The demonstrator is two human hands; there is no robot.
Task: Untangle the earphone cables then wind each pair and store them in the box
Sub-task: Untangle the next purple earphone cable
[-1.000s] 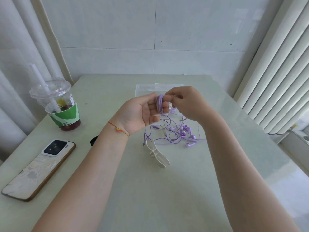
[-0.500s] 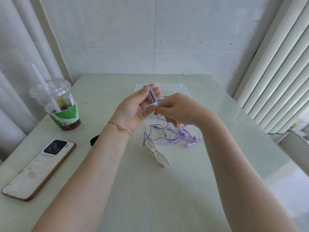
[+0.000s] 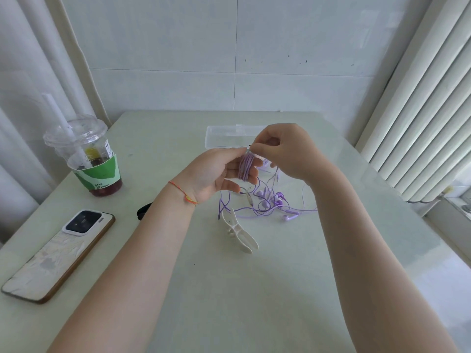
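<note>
White tiles and tall blinds stand behind a pale green table. Near the middle of the view, the left hand is held up with its fingers mostly straight, and a purple cable coil is wrapped around them. The right hand, at about 2 o'clock from the left one, pinches the cable end at the top of the coil. Half a second ago the right hand was lower, by the left thumb, and the coil looked thinner. Now the hand has come up and over, so one more loop seems to be on the fingers. That means this pair is nearly wound, but it is not in the box yet. Below the hands, at about 5 o'clock, the loose tangle of earphones lies on the table and has not moved. The clear box sits behind the hands at 12 o'clock. A white cable winder lies at 6 o'clock from the tangle. Far off at 9 o'clock stands a drink cup, and a phone lies at 8 o'clock. The thin cable could slip off the fingers, so the pinch needs to stay tight.
</note>
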